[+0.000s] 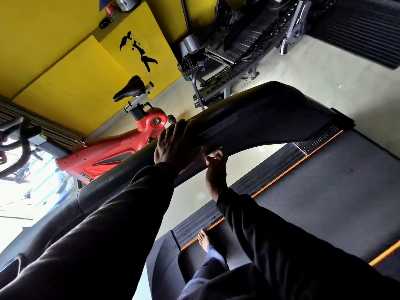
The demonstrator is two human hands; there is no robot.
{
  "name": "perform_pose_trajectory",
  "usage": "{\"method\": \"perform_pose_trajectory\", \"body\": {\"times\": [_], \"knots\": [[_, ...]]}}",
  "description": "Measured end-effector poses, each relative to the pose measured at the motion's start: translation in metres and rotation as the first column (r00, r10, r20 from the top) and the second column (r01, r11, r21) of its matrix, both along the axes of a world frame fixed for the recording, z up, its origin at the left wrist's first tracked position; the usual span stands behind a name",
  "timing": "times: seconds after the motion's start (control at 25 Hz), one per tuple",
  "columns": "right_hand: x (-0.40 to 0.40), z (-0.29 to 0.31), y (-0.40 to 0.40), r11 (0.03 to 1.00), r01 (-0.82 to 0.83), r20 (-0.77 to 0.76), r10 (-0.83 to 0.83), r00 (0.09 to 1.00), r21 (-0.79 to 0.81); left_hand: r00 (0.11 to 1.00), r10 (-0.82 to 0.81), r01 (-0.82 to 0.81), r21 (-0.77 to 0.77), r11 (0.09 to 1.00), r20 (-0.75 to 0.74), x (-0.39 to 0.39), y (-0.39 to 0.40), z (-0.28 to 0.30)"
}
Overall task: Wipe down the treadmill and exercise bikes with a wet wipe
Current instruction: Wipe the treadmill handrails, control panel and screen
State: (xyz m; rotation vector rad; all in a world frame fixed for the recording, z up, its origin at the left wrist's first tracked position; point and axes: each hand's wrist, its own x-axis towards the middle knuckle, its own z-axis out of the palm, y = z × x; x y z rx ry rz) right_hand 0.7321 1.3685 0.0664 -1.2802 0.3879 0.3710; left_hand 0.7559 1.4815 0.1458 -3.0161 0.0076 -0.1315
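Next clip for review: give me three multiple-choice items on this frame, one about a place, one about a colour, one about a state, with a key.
1. Where does the left hand rest?
A. on the treadmill's black side arm
B. on the bike saddle
C. on the floor

2. What colour is the frame of the exercise bike?
A. blue
B. red
C. white

3. How does the right hand stand?
A. flat and open
B. hanging idle
C. fingers curled on a whitish wipe under the arm

Key: 1 A, the palm lies over the arm's top edge; 2 B, the bike body is red; 3 C, white shows between the curled fingers.
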Motion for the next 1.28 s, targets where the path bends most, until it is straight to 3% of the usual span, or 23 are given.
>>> {"method": "perform_pose_trajectory", "body": {"times": [0.08, 0.2, 0.32, 0.52, 0.64, 0.68, 0.76, 0.84, 0.92, 1.04, 1.16, 1.28], "knots": [[0.000, 0.000, -0.002, 0.999, 0.039, 0.008, -0.039, 0.999, 0.001, 1.000, -0.003, 0.002, 0.007, 1.000, 0.028, -0.003, -0.001, 0.000], [-0.006, -0.006, 0.002, 0.996, -0.076, 0.094, 0.080, 0.992, -0.041, 0.999, -0.016, 0.016, -0.001, 1.000, 0.042, -0.003, -0.002, 0.001], [0.009, -0.012, -0.004, 0.992, -0.128, -0.079, 0.127, 0.989, 0.000, 0.999, -0.006, 0.007, -0.006, 1.000, 0.052, -0.002, -0.003, 0.002], [0.004, -0.013, -0.005, 0.991, -0.125, 0.029, 0.127, 0.991, -0.056, 0.999, 0.025, -0.026, 0.026, 0.999, 0.032, 0.000, -0.006, 0.002], [0.016, -0.014, -0.011, 0.983, -0.165, -0.083, 0.158, 0.984, -0.086, 0.999, 0.040, -0.041, 0.052, 0.998, 0.034, -0.002, -0.009, 0.003], [0.016, -0.011, -0.010, 0.989, -0.118, -0.044, 0.114, 0.992, -0.091, 0.998, 0.041, -0.043, 0.050, 0.998, 0.042, -0.002, -0.010, 0.004], [0.003, -0.002, -0.007, 0.988, -0.028, 0.177, 0.055, 0.983, -0.149, 0.998, 0.038, -0.040, 0.038, 0.998, 0.054, -0.004, -0.012, 0.005], [-0.006, 0.002, -0.003, 0.967, -0.017, 0.342, 0.107, 0.934, -0.256, 0.998, 0.032, -0.034, 0.032, 0.999, 0.050, -0.003, -0.012, 0.006], [0.006, -0.009, -0.006, 0.951, -0.083, 0.287, 0.172, 0.942, -0.297, 0.998, 0.037, -0.038, 0.035, 0.999, 0.046, -0.003, -0.012, 0.006], [0.025, -0.008, -0.016, 0.967, -0.169, 0.023, 0.177, 0.984, -0.188, 0.998, 0.043, -0.046, 0.054, 0.998, 0.046, -0.003, -0.014, 0.007], [0.021, 0.002, -0.016, 0.971, -0.083, 0.164, 0.122, 0.979, -0.224, 0.998, 0.046, -0.049, 0.072, 0.996, 0.044, -0.001, -0.014, 0.007], [0.021, -0.004, -0.019, 0.940, -0.099, 0.229, 0.180, 0.957, -0.325, 0.999, 0.046, -0.045, 0.066, 0.997, -0.007, 0.004, -0.012, 0.006]]}}
